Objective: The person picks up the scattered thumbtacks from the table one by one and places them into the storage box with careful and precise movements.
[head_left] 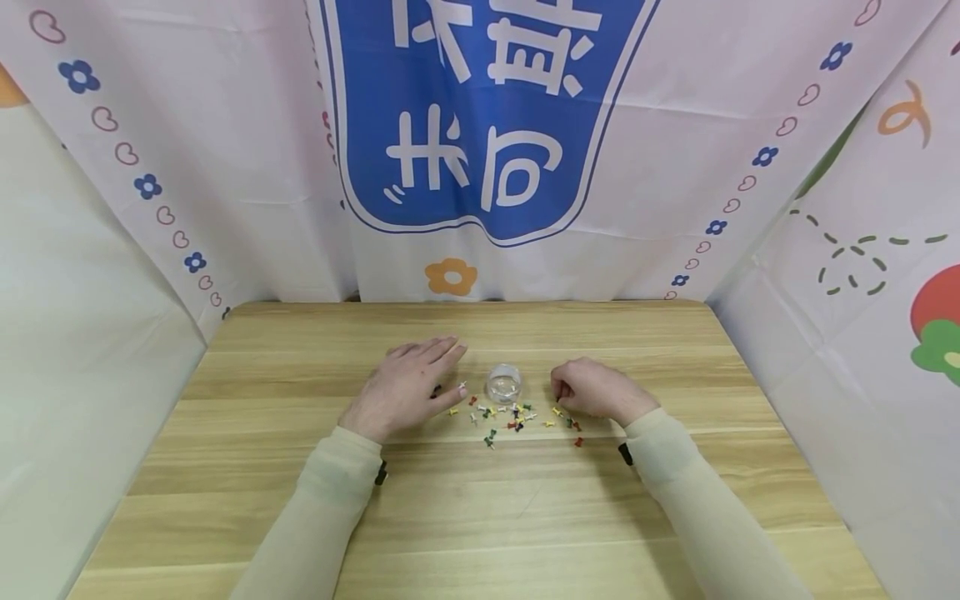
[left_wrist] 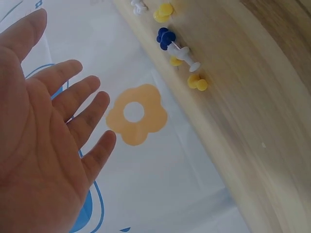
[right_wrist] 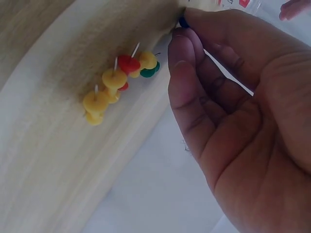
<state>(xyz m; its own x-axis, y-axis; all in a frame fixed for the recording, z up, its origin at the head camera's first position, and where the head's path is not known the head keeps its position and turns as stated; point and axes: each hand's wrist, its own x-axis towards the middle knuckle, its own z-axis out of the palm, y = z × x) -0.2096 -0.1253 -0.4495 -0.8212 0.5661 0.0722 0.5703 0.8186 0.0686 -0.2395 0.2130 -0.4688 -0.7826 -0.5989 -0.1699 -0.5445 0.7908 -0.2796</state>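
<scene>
My right hand (head_left: 598,389) is just right of a small clear jar (head_left: 503,385). In the right wrist view, its thumb and fingertips pinch a dark blue push pin (right_wrist: 183,22), mostly covered by the fingers. Several yellow, red and green push pins (right_wrist: 114,79) lie on the table beside that hand. Left of the jar, my left hand (head_left: 407,387) hovers palm down with its fingers spread. The left wrist view shows nothing in its palm. White, yellow and blue push pins (left_wrist: 166,39) lie beyond its fingers.
Loose push pins (head_left: 517,410) of several colours are scattered in front of the jar on the wooden table (head_left: 480,517). A white printed curtain (head_left: 285,208) hangs behind the table's far edge. More printed cloth (head_left: 847,317) hangs along the right side.
</scene>
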